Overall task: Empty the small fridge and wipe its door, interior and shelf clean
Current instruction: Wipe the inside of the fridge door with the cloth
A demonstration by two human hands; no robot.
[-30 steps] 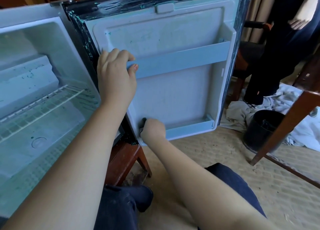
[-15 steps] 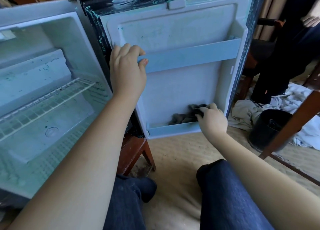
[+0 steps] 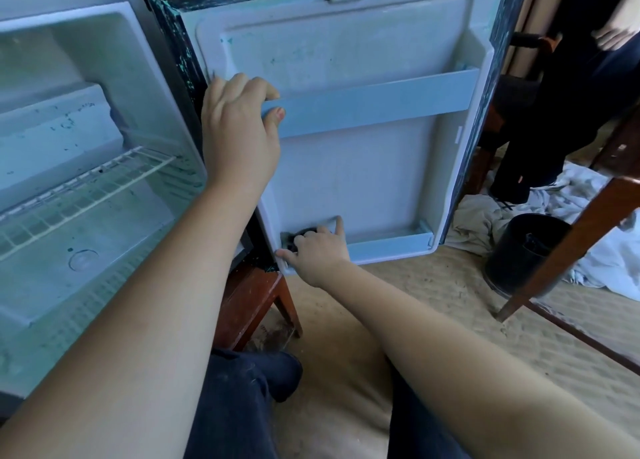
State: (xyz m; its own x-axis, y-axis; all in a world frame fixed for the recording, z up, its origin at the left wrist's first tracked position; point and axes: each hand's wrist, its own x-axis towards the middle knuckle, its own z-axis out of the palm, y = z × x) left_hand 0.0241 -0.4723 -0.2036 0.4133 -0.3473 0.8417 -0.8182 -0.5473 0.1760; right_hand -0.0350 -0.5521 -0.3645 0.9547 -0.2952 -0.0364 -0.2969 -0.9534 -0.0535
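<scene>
- Small fridge point(image 3: 69, 77): shown open at the left, with its wire shelf point(image 3: 86, 188) seated inside.
- Door point(image 3: 346, 174): swung wide, with the inner face exposed.
- Left hand point(image 3: 239, 136): fingers are curled over the left end of the door rail point(image 3: 381, 107), thumb beneath.
- Right hand point(image 3: 320, 250): a dark cloth point(image 3: 300, 236) is gripped and pressed into the left corner of the lower door tray point(image 3: 391, 245).
- Black bin point(image 3: 519, 250): set on the floor, right of the door.

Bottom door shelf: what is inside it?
A dark cloth at its left end, held by the right hand. The hand and the shelf's front lip cover most of the cloth.
</scene>
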